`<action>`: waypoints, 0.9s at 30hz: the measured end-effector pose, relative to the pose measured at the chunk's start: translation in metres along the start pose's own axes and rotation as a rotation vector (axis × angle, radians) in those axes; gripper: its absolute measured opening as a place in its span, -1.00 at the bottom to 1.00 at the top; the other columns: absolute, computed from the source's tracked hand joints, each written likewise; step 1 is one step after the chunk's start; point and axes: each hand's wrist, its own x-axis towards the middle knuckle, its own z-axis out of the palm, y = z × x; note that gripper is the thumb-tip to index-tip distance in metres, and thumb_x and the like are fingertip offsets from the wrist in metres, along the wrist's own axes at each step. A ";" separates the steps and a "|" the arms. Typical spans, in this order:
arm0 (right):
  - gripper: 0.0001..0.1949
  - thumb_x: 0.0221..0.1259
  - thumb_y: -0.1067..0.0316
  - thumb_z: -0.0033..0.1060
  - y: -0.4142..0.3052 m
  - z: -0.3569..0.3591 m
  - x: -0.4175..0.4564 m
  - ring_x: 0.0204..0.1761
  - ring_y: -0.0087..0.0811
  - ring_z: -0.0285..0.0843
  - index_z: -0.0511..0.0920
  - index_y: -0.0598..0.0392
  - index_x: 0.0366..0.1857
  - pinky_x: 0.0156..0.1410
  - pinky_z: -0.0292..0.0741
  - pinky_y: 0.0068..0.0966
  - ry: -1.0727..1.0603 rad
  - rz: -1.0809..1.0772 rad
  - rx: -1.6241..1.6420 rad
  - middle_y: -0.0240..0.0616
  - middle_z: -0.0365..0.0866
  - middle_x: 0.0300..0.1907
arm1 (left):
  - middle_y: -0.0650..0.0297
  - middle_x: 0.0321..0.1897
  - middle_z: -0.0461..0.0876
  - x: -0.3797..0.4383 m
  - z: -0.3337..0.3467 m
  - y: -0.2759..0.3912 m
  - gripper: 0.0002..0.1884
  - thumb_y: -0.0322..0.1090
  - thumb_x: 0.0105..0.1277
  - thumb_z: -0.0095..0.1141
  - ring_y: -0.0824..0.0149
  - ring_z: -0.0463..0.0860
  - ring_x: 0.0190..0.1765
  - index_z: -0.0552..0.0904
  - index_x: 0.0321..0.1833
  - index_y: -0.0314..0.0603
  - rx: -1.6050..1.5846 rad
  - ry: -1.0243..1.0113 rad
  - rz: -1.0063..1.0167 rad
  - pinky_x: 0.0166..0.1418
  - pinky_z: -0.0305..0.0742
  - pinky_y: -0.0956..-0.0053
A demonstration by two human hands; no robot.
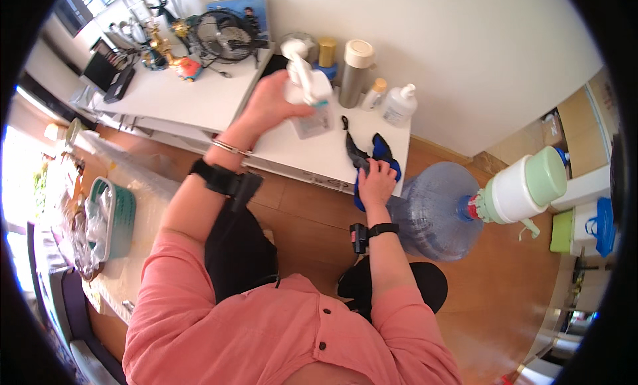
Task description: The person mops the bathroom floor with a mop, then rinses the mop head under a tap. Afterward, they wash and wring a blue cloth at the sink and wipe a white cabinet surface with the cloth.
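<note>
My left hand (271,105) is closed around a white pump-top bottle (316,120) over the left part of the white cabinet top (294,155); its pump is somewhat blurred. My right hand (378,183) rests on a blue and black cloth item (384,148) at the cabinet's front right corner, with the fingers gripping its grey part. Behind the cloth stand a smaller white pump bottle (399,105), a small white bottle with an orange-tan cap (374,96) and a steel thermos with a cream lid (354,76).
A large blue water jug (436,210) with a pump dispenser (518,190) is right of the cabinet. A fan (224,36), a toy car (187,69) and figurines occupy the desk at upper left. A green basket (119,218) holding plastic bags is at left.
</note>
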 end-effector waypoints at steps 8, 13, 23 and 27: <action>-0.66 0.14 0.15 0.31 0.000 -0.001 -0.003 0.04 -0.11 0.36 0.56 -0.13 0.01 0.09 0.41 -0.17 -0.023 -0.045 -0.011 -0.30 0.45 -0.01 | 0.11 -0.16 0.71 -0.041 -0.170 -0.040 -0.43 -0.36 -0.11 0.47 0.29 0.69 -0.13 0.59 0.02 -0.38 0.102 0.326 -0.314 0.00 0.58 0.39; -0.67 0.13 0.16 0.33 0.001 -0.004 -0.003 0.02 -0.12 0.37 0.56 -0.17 0.00 0.09 0.40 -0.18 -0.050 -0.020 -0.012 -0.32 0.46 -0.02 | 0.08 -0.13 0.69 -0.039 -0.184 -0.080 -0.37 -0.36 -0.13 0.47 0.25 0.69 -0.11 0.56 0.08 -0.42 0.165 0.500 -0.530 0.00 0.58 0.37; -0.67 0.14 0.14 0.31 -0.002 -0.004 -0.001 0.02 -0.13 0.35 0.56 -0.18 -0.01 0.07 0.40 -0.18 -0.084 -0.016 -0.011 -0.33 0.43 -0.01 | -0.08 0.20 0.44 -0.045 -0.184 -0.122 -0.04 -0.13 -0.13 0.51 -0.03 0.47 0.22 0.30 0.35 -0.38 0.665 0.771 -0.422 0.27 0.40 0.20; -0.70 0.13 0.09 0.30 0.003 -0.005 0.004 0.00 -0.14 0.35 0.60 -0.13 -0.07 0.05 0.39 -0.20 -0.073 0.050 -0.001 -0.32 0.46 -0.05 | 0.04 0.12 0.46 -0.041 -0.096 -0.023 -0.39 -0.32 -0.02 0.41 0.02 0.42 0.23 0.47 0.13 -0.28 0.726 0.865 0.082 0.31 0.34 0.19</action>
